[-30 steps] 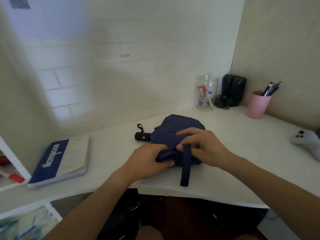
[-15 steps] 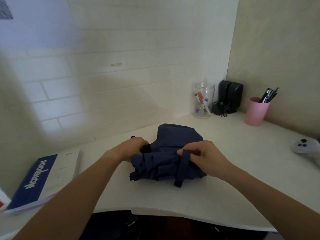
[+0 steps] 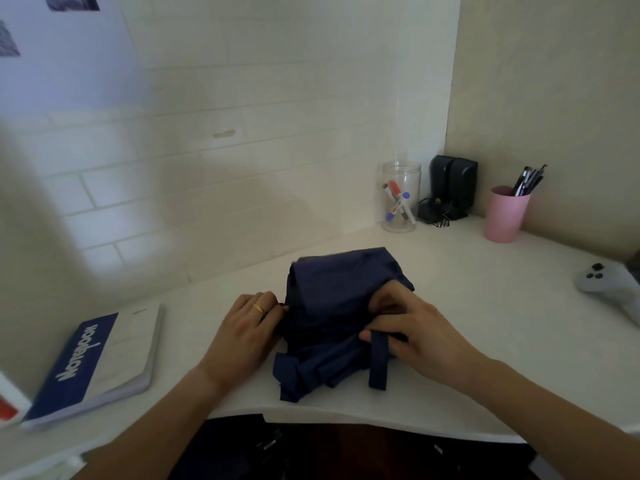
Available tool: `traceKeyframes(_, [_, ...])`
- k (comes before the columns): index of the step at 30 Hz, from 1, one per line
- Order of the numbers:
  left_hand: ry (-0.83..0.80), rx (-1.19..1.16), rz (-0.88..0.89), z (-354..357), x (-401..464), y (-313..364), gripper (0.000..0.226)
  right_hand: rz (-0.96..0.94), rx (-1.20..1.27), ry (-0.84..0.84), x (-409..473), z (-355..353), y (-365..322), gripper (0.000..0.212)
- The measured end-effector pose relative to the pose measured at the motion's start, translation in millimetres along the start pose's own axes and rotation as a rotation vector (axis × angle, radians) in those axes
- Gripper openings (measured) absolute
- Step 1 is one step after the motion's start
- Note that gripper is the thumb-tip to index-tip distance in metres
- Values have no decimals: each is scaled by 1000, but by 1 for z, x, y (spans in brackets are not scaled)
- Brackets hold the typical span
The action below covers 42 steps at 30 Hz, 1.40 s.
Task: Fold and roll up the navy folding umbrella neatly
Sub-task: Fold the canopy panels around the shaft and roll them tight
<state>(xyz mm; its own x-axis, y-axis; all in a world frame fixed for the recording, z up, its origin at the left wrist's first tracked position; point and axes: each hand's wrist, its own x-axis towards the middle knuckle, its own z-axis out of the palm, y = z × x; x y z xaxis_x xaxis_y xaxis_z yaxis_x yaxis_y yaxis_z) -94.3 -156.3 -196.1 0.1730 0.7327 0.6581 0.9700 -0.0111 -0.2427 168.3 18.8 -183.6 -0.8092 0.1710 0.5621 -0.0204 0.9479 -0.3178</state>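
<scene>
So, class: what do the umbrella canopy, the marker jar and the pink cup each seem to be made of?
Umbrella canopy: thin woven synthetic cloth, probably; matt navy, it creases and bunches softly under both hands.
Marker jar: clear plastic or glass, I cannot tell which; the markers show through its wall.
Pink cup: likely plastic; smooth, opaque, evenly matt pink.

Two bare forearms, no sleeves or cuffs in view. No watch, no bracelet at either wrist. Thin gold ring [image 3: 258, 308] on one finger of the left hand [image 3: 242, 336]. Right hand [image 3: 420, 336] without rings on the fingers that show.
</scene>
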Motion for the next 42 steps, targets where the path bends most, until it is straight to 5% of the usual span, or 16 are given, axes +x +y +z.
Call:
traceKeyframes(8, [-437, -632, -486, -25, -4, 4, 56, 19, -64, -58, -12, -2, -11, 32])
traceKeyframes(12, [-570, -596, -443, -35, 1, -4, 22, 26, -76, -37, -22, -2, -15, 36])
traceKeyframes(16, [-416, -546, -320, -29, -1, -5, 16, -26, -103, 8, -20, -4, -17, 36])
traceKeyframes(22, [-69, -68, -157, -2, 2, -8, 18, -124, -272, 23, -20, -6, -7, 24])
traceKeyframes(31, [-177, -31, -106, 3, -8, -8, 30, -167, -232, 32, -25, -4, -17, 22])
traceKeyframes(36, [-273, -58, -218, -8, -10, 1, 41, -124, -214, -88, -36, 11, -10, 28])
traceKeyframes(39, [-118, -116, -414, -32, -14, 24, 58, -107, -176, -90, -37, 11, -11, 31])
traceKeyframes(42, [88, -590, -757, -62, -9, 74, 39, -119, -160, -80, -37, 9, -12, 33])
